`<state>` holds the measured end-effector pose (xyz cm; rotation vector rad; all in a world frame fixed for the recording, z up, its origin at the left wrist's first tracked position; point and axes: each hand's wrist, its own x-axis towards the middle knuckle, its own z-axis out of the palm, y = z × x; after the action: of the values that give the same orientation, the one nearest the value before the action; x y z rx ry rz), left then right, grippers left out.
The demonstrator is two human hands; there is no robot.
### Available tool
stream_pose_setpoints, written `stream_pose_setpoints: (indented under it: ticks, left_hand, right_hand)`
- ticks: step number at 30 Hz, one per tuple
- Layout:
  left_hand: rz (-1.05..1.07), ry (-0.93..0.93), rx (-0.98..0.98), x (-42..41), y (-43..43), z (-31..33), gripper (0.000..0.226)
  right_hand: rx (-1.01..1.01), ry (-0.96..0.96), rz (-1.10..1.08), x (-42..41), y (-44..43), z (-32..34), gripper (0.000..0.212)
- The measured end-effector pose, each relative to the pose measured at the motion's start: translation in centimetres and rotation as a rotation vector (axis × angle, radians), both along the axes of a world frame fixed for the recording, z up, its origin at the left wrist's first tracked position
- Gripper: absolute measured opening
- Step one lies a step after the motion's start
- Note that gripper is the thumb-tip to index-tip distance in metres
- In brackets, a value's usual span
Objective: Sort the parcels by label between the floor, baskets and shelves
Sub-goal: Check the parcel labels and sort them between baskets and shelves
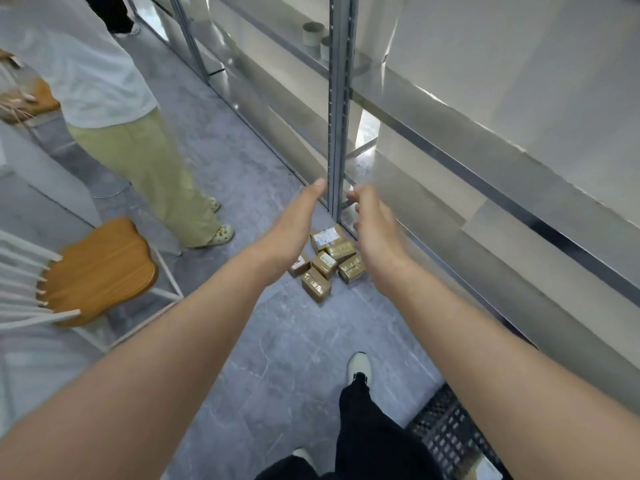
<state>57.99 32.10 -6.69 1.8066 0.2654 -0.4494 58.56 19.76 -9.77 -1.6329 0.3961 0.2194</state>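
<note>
1. Your left hand [294, 223] and right hand [372, 225] hover empty, fingers [359, 202] loosely spread, over the small brown cardboard parcels [325, 263] heaped at the foot of the grey metal shelf post [339, 98].
2. Grip one top parcel, label upward, and read it first.

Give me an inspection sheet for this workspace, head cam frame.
Surface: grey marbled floor.
Job's things: cardboard parcels piled on the floor at the foot of the shelf upright; black basket at lower right.
Clutter: wooden-seat chair at left; cardboard tubes on a shelf.
Grippers: left hand and right hand reach out above the parcels, both holding nothing.
Cables: nothing seen.
Surroundings: another person stands at left, near the shelving.
</note>
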Motion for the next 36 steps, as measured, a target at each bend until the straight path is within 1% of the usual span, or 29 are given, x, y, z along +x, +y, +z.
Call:
stream_pose_setpoints:
  ticks: [3,6,8,9,11,12,14,16,17,20,21,25,26,28,29,32,35,36]
  left_hand:
    - [0.020,0.057,0.022,4.5,-1.2,-2.2,0.065]
    - [0.028,0.132,0.011,8.0,-1.6,-4.2,0.059]
    - [0.041,0.177,0.002,10.1,-1.2,-5.7,0.061]
    - [0.050,0.194,0.001,11.1,-0.9,-6.7,0.059]
    - [0.093,0.217,0.004,13.0,0.0,-8.7,0.044]
    - [0.119,0.241,0.012,14.0,0.2,-9.5,0.040]
    - [0.134,0.284,0.020,16.0,0.9,-11.0,0.039]
    - [0.149,0.320,-0.001,18.2,1.8,-12.8,0.038]
    - [0.149,0.340,-0.009,19.4,2.4,-13.8,0.037]
    - [0.123,0.392,-0.047,23.0,4.4,-17.5,0.037]
    - [0.110,0.409,-0.061,24.3,5.1,-19.0,0.038]
    - [0.072,0.460,-0.096,29.5,7.9,-25.3,0.037]
    - [0.063,0.473,-0.096,30.8,8.5,-26.8,0.035]
    - [0.044,0.500,-0.084,33.1,9.3,-30.0,0.032]
    - [0.047,0.509,-0.097,34.1,9.6,-31.6,0.033]
    - [0.020,0.565,-0.092,36.4,9.4,-36.6,0.047]
    - [0.072,0.591,-0.076,37.0,8.7,-42.1,0.034]
    - [0.101,0.607,-0.074,37.1,8.3,-44.1,0.033]
  right_hand:
    - [0.007,0.049,0.031,4.8,-0.6,-2.5,0.047]
    - [0.007,0.117,0.047,8.6,-0.3,-5.0,0.037]
    - [0.003,0.175,0.080,10.7,0.0,-7.0,0.035]
    - [0.008,0.204,0.085,11.6,0.2,-8.0,0.033]
    - [0.012,0.245,0.080,13.4,0.6,-10.1,0.032]
    - [0.015,0.268,0.076,14.2,0.9,-11.0,0.035]
    - [0.019,0.320,0.076,15.8,1.7,-12.7,0.040]
    - [0.019,0.355,0.075,17.6,2.8,-14.6,0.041]
    - [0.009,0.363,0.069,18.5,3.5,-15.4,0.042]
    - [-0.047,0.391,0.064,21.6,5.8,-18.3,0.057]
    - [-0.076,0.402,0.048,22.7,6.3,-19.6,0.057]
    - [-0.126,0.477,-0.048,25.9,7.7,-25.3,0.042]
    - [-0.130,0.509,-0.079,26.4,8.0,-26.7,0.043]
    - [-0.129,0.581,-0.119,27.3,8.6,-29.4,0.059]
    - [-0.135,0.618,-0.126,27.7,8.7,-30.7,0.062]
    - [-0.115,0.698,-0.147,29.1,8.5,-35.6,0.037]
    - [-0.079,0.744,-0.170,29.9,7.9,-41.7,0.031]
    - [-0.078,0.763,-0.156,30.1,7.7,-43.8,0.029]
